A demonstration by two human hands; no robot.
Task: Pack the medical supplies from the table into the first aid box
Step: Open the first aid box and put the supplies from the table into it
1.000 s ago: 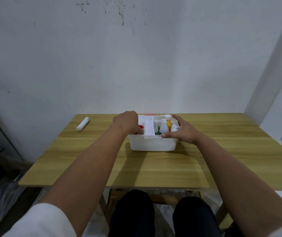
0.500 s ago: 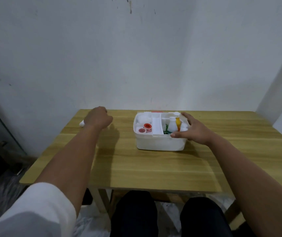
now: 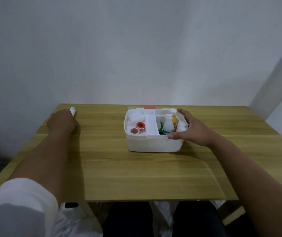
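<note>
Left hand (image 3: 62,123) over bandage roll (image 3: 73,110), far-left

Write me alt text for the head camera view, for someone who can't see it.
A person's left hand reaches a white roll at the wooden table's far left corner while the right hand rests on the rim of an open white first aid box. The box holds red-cored tape rolls, a white bottle and other supplies.

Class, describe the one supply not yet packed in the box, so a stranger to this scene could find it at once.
Start at the wooden table and go to its far left corner, well away from the white first aid box. There the left hand covers most of a small white roll. It is the only supply lying on bare wood; the rest sit inside the box.
</note>
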